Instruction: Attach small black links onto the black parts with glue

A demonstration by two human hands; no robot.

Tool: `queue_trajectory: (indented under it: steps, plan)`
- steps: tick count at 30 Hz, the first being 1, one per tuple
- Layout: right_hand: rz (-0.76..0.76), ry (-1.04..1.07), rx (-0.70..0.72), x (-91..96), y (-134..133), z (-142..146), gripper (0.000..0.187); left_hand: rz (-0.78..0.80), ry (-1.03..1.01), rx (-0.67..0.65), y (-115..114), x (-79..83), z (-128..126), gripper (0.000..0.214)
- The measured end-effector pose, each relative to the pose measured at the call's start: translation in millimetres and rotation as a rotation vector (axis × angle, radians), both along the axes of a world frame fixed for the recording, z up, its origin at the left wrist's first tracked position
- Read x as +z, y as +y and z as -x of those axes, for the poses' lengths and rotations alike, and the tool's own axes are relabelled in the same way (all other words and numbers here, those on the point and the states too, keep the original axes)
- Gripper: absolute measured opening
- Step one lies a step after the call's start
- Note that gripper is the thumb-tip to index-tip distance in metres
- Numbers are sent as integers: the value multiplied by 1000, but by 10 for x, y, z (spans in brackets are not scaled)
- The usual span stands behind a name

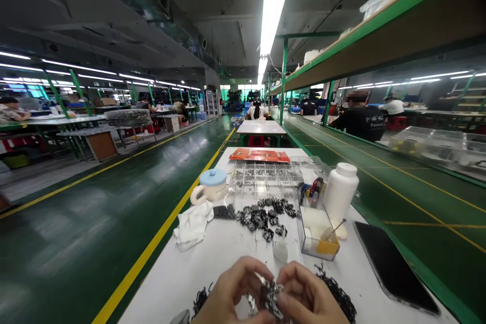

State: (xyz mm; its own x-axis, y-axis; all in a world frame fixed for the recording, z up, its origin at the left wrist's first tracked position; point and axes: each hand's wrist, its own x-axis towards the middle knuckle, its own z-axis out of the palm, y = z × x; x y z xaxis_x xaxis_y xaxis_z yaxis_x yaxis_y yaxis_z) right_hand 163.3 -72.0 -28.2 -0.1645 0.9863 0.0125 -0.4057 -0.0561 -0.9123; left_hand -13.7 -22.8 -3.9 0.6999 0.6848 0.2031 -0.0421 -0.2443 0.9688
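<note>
1. A crumpled white cloth lies by the left edge of the white worktop, about halfway along it.
2. Just behind the cloth stands a cream mug with a pale blue lid, its handle turned to the left edge.
3. At the near edge, a few loose black pieces lie just left of the hands.
4. The left hand is at the near edge, fingers curled inward; its grip is closed on a small black part.
5. The black part sits between the two hands, above the near edge, pinched from both sides.
6. Beyond it, mid-worktop, a heap of black parts spreads out, with a clear compartment tray behind and an orange packet at the far edge.
7. The right hand meets the left, its grip also closed on the black part.
8. A black strand curls on the worktop just right of that hand.
9. A clear plastic box stands right of the heap, with something yellow and a thin stick inside.
10. A white bottle with a white cap stands just behind the box.
11. A dark, flat phone lies along the right edge.
</note>
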Motion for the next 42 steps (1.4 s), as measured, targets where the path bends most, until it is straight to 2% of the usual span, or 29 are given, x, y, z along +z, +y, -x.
queue_trajectory:
  steps: [7, 14, 20, 28, 37, 40, 42]
  plan:
    - [-19, -199, -54, 249, -150, -53, 25, -31, 17, -11, -42, 116, -36, 33]
    - [-91, -369, -114, 208, -184, -101, 18, -23, -29, -84, -33, 104, -37, 38]
    - [-86, -347, -151, 222, -189, -104, 21, 3, 1, -92, -7, 72, -44, 45]
    - [-17, -329, -130, 229, -191, -117, 22, 76, 8, -109, -10, 37, -42, 38]
    - [-28, -350, -102, 231, -187, -134, 15, 99, 6, -98, -1, 33, -50, 38]
    - [0, -278, -60, 239, -179, -149, 16, 165, -20, -91, -26, 38, -54, 42]
    - [29, -233, -30, 239, -174, -157, 22, 229, -60, -57, -42, 36, -53, 37]
